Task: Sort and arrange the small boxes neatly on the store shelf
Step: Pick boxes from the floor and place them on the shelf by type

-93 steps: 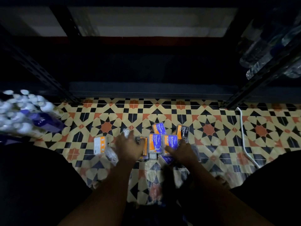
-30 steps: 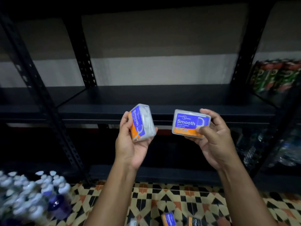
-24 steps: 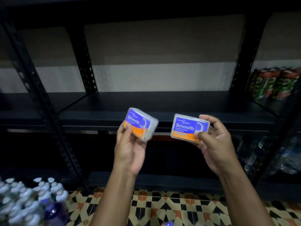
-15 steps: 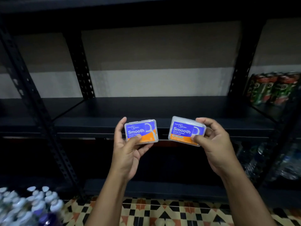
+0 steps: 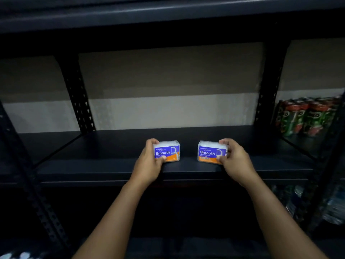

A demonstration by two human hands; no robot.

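Two bare forearms rise from the bottom edge of the frame toward its middle. At lower left, a few pale bottle caps (image 5: 17,256) show in the dark, blurred. At lower right, clear plastic bottles (image 5: 334,208) lie dimly on a lower level of the next bay.

The left hand (image 5: 149,165) sits just left of centre and grips the left box (image 5: 169,151) by its left end, fingers curled over the top and thumb against the lower front. The right hand (image 5: 236,162) sits just right of centre and grips the right box (image 5: 210,152) by its right end in the same way, fingers over the top and thumb on the front. Both boxes are clear plastic with a blue and orange label reading "Smooth", labels facing the camera and upright. They stand level with each other near the front edge of the dark shelf (image 5: 93,165), at the middle of the frame, with a gap between them. Whether their bases rest on the board or hover just above it I cannot tell.

Behind the boxes the shelf runs back to a pale wall (image 5: 168,113). Two black perforated uprights (image 5: 80,101) stand against it, one at left and one at right. At the right of the frame, green and red cans (image 5: 306,116) stand packed together on the neighbouring shelf at the same level. Another dark board (image 5: 168,14) crosses the top of the frame.
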